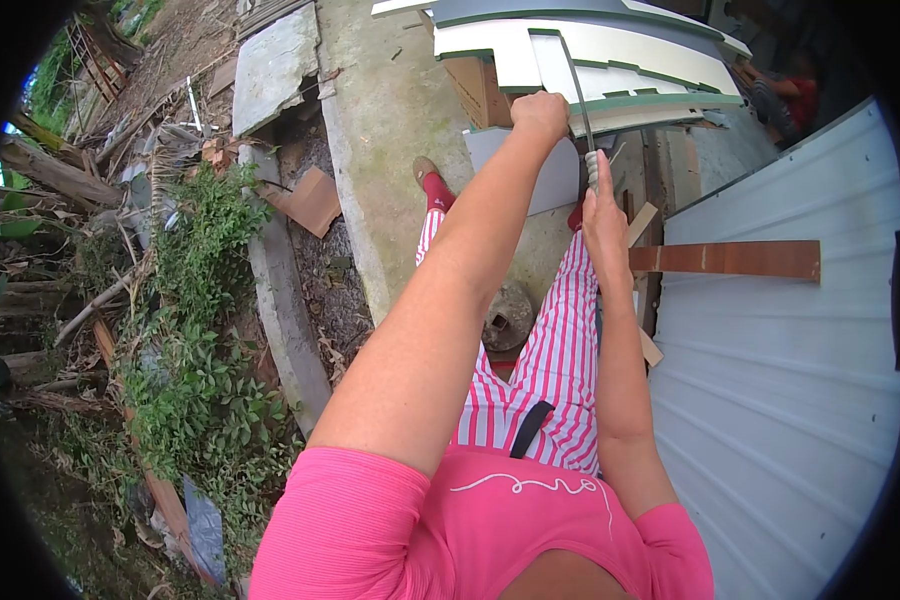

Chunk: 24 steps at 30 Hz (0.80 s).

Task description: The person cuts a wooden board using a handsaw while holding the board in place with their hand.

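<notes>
My right hand [604, 215] is closed around the pale wrapped handle [592, 168] of a long knife. Its thin dark blade [579, 100] points away from me and lies across a stack of white boards with dark green edges [650, 75]. To the left of the blade, my left hand [541, 116] is closed at the near end of a narrow white strip [547, 62] on the stack. The fingertips of that hand are hidden beneath it. Blade and left hand are close together but apart.
Under the boards are a cardboard box [475, 88] and a grey sheet [530, 165]. A brown plank [730, 259] crosses the corrugated metal sheet [770, 400] on my right. Another person [792, 90] is at the upper right. Left lie a gutter, green plants [185, 390] and a concrete slab [278, 70].
</notes>
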Tool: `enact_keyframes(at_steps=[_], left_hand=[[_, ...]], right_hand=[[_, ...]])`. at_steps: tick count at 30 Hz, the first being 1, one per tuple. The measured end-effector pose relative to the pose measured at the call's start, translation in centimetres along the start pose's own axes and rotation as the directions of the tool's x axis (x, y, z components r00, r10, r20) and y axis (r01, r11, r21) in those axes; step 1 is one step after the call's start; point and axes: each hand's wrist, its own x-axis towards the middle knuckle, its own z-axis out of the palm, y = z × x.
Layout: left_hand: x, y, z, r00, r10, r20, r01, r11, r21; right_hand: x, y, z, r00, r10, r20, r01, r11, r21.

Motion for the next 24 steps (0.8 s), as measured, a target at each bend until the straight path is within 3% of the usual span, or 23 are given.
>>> enact_keyframes(at_steps=[3,7,12,18,20,24], left_hand=[[0.0,-0.1,0.0,1.0,0.016,-0.01,-0.016,1.0,-0.006],[-0.2,0.1,0.0,1.0,-0.014,-0.024,0.014,1.0,-0.021],[-0.3,0.0,-0.4,1.0,0.02,-0.008,-0.02,1.0,-0.013],[0.1,-0.1,0.3,1.0,0.008,-0.017,-0.008,1.0,-0.002],[0.0,-0.1,0.2,1.0,0.004,-0.024,-0.004,1.0,-0.006],[0.2,-0.2,0.4,0.999,-0.003,-0.039,0.002,1.0,-0.017]], right_hand=[[-3.2,1.2,-0.1,0.993,0.103,0.053,-0.099,0.993,-0.065],[-7.5,2.8,0.0,0.994,0.104,0.038,-0.103,0.994,-0.021],[-8.0,2.5,-0.5,0.974,0.204,0.103,-0.205,0.979,-0.005],[-2.8,0.9,-1.1,0.99,0.125,0.069,-0.124,0.992,-0.021],[-0.4,0.7,-0.7,1.0,0.004,0.012,-0.004,1.0,-0.022],[1.3,-0.5,-0.4,0.998,0.036,0.05,-0.035,0.999,-0.02]])
